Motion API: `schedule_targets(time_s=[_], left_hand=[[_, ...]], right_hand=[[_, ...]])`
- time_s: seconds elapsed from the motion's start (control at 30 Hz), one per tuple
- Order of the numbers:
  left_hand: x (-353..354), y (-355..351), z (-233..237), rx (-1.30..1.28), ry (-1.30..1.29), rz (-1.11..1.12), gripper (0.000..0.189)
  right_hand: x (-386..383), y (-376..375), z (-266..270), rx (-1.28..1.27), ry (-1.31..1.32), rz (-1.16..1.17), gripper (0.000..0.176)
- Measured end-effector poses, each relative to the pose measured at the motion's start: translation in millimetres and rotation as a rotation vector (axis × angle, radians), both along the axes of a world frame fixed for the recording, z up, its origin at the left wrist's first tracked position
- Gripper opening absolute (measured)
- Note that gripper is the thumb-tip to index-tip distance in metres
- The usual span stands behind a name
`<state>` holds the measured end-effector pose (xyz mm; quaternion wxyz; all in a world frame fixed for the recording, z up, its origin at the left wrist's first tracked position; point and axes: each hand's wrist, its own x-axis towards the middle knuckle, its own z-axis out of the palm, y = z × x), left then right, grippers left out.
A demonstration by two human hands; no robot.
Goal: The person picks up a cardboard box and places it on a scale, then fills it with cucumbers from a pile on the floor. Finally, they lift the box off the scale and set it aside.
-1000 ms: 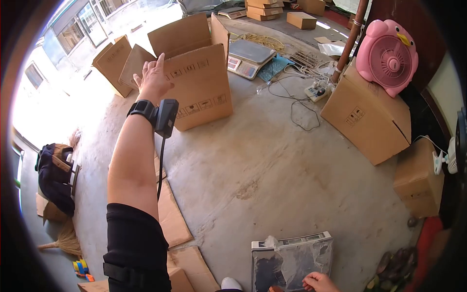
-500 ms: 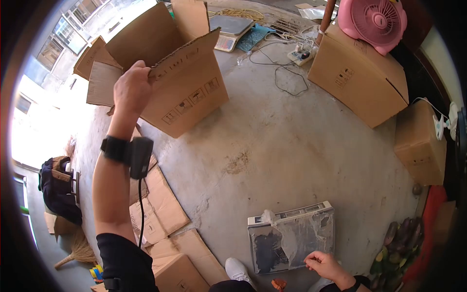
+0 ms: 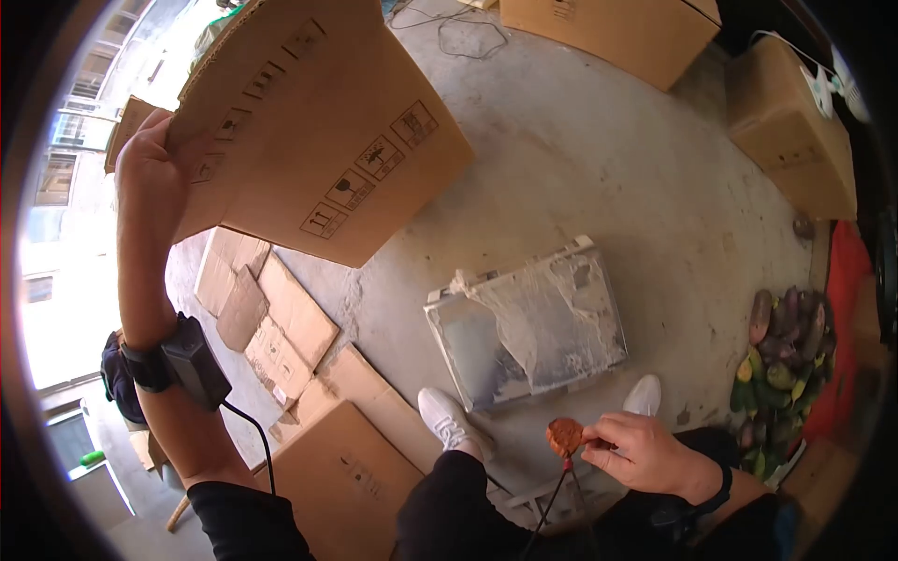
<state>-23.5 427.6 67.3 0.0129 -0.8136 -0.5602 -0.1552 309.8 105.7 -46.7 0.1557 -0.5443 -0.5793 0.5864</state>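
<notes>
The left hand (image 3: 150,173) is gripping the edge of a large cardboard box (image 3: 309,140), its fingers bending around the board. The box is leaning at a tilt in the upper left of the view, its printed side with packing symbols facing the person. Flattened cardboard (image 3: 297,309) is lying on the floor (image 3: 561,159) nearer the person, beside a smaller carton (image 3: 337,477). The right hand (image 3: 636,453) is curling into a near pinch just beside a reddish-brown lump (image 3: 564,436) on a cord; whether it is holding the lump, I cannot tell. Ahead of the white shoes (image 3: 449,418), a flat device (image 3: 468,341) is resting under torn plastic film, and eggplants (image 3: 793,327) are lying heaped at the right
</notes>
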Motion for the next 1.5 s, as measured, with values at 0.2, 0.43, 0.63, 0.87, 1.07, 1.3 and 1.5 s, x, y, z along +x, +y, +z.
schedule_targets(time_s=[0.2,0.43,0.63,0.87,1.07,1.3,1.5], left_hand=[[38.6,-50.6,27.4,0.015,-0.011,-0.077,0.016],[94.9,-113.7,42.5,0.045,0.24,0.042,0.022],[137.2,-179.8,52.7,0.068,0.292,0.043,0.023],[168.3,-294.0,73.9,0.054,0.235,-0.17,0.019],[183.7,-413.8,69.5,0.032,0.165,-0.218,0.013],[179.0,-473.7,52.6,-0.032,0.059,-0.162,0.01],[178.2,-487.8,55.3,-0.074,0.102,-0.203,0.009]], right_hand=[[20.2,-62.1,36.1,0.2,-0.09,0.126,0.018],[47.1,-114.8,46.1,0.362,-0.217,0.087,0.022],[59.9,-127.2,35.8,0.362,-0.291,0.079,0.023],[54.2,-124.8,23.3,0.4,-0.333,-0.018,0.023],[51.0,-122.6,23.1,0.534,-0.441,0.067,0.028],[75.5,-162.2,63.0,0.514,-0.349,-0.286,0.03],[71.1,-198.4,63.4,0.768,-0.193,-0.531,0.028]])
